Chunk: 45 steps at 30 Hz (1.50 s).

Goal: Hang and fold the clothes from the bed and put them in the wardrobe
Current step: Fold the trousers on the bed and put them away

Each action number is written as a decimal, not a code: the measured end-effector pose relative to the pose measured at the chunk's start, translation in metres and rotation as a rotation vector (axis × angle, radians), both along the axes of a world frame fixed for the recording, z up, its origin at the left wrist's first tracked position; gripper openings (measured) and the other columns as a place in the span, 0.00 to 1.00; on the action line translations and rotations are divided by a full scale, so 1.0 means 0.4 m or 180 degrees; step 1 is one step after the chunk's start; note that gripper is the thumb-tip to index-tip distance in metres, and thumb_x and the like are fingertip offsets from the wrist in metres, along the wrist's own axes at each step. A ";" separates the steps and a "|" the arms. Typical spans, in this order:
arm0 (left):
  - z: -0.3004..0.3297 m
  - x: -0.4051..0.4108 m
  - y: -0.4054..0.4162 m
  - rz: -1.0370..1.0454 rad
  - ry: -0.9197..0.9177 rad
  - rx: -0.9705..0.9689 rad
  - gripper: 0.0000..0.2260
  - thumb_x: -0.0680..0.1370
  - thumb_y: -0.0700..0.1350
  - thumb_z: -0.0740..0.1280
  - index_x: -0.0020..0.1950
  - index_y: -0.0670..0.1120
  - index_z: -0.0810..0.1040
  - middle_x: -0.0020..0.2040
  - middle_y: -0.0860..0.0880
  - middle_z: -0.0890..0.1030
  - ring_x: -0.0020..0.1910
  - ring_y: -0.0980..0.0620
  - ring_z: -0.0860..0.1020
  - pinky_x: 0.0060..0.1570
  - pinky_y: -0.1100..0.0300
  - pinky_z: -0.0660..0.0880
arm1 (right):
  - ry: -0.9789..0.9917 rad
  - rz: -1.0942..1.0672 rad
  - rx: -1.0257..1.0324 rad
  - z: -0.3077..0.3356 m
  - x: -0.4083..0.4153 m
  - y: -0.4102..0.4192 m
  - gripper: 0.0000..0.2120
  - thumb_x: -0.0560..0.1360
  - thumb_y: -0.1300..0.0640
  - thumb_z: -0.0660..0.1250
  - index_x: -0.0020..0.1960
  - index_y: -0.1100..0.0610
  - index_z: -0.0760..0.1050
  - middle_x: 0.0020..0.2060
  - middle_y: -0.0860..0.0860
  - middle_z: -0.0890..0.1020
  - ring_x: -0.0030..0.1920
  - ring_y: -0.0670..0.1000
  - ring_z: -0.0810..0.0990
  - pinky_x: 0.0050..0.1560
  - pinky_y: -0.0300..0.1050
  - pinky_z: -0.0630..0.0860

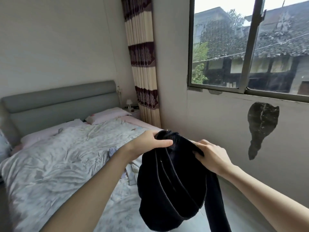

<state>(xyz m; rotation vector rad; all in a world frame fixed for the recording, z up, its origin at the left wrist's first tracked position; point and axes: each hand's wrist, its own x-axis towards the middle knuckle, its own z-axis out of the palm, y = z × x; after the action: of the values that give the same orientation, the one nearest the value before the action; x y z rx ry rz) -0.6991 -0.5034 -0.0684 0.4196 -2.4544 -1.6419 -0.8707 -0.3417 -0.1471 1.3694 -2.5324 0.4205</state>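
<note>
A black garment (168,190) hangs in folds in front of me, above the right edge of the bed (66,158). My left hand (148,142) pinches its top edge, thumb on top of the cloth. My right hand (210,156) grips the same edge a little to the right, fingers curled into the fabric. One dark end of the garment dangles below my right forearm. A pale piece of clothing (133,173) lies on the quilt just behind the black cloth, partly hidden by it. No wardrobe is in view.
The bed has a grey headboard (60,101) and pink pillows (107,115). A small bedside table with a lamp (129,103) stands by the striped curtain (143,64). A window (247,47) fills the right wall, with grey floor below.
</note>
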 end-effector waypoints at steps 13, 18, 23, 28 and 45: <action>-0.039 0.075 -0.028 0.1152 -0.0042 -0.2831 0.17 0.75 0.53 0.65 0.30 0.50 0.66 0.29 0.54 0.70 0.35 0.49 0.71 0.35 0.58 0.63 | 0.0357 0.0295 -0.0762 0.106 0.077 -0.021 0.12 0.73 0.57 0.57 0.55 0.53 0.74 0.47 0.52 0.78 0.43 0.61 0.79 0.42 0.50 0.75; -0.044 0.090 -0.053 0.0732 -0.0195 -0.3272 0.08 0.77 0.42 0.61 0.38 0.43 0.73 0.38 0.46 0.76 0.41 0.44 0.76 0.38 0.55 0.67 | -0.0314 0.0013 -0.0159 0.105 0.077 -0.019 0.13 0.75 0.59 0.57 0.57 0.50 0.72 0.53 0.52 0.76 0.52 0.59 0.75 0.48 0.48 0.71; -0.035 0.105 -0.144 0.0401 -0.0495 -0.1226 0.08 0.78 0.35 0.60 0.50 0.40 0.78 0.45 0.43 0.82 0.38 0.50 0.81 0.44 0.57 0.78 | -0.0972 0.0265 0.0727 0.092 0.079 0.013 0.12 0.72 0.61 0.59 0.44 0.45 0.75 0.47 0.46 0.79 0.49 0.51 0.76 0.47 0.42 0.73; -0.177 0.090 -0.245 0.1100 -0.1504 -0.2165 0.25 0.75 0.39 0.64 0.72 0.50 0.65 0.61 0.42 0.75 0.55 0.43 0.76 0.50 0.55 0.75 | -0.1681 0.0391 0.0708 0.116 0.114 0.015 0.15 0.67 0.63 0.60 0.35 0.44 0.77 0.37 0.41 0.80 0.42 0.42 0.77 0.40 0.34 0.72; -0.204 0.101 0.044 -0.0616 0.0030 -0.1816 0.51 0.64 0.59 0.76 0.66 0.77 0.36 0.74 0.62 0.52 0.69 0.59 0.61 0.67 0.55 0.65 | -0.3589 -0.1080 -0.2976 0.242 0.105 -0.015 0.08 0.72 0.67 0.56 0.43 0.63 0.73 0.34 0.56 0.75 0.32 0.52 0.75 0.32 0.39 0.72</action>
<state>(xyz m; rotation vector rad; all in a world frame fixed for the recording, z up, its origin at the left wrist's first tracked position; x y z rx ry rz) -0.6587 -0.4857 -0.1500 0.0929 -2.8657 -0.9096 -0.8286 -0.3476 -0.0502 0.2953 -2.4221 2.3930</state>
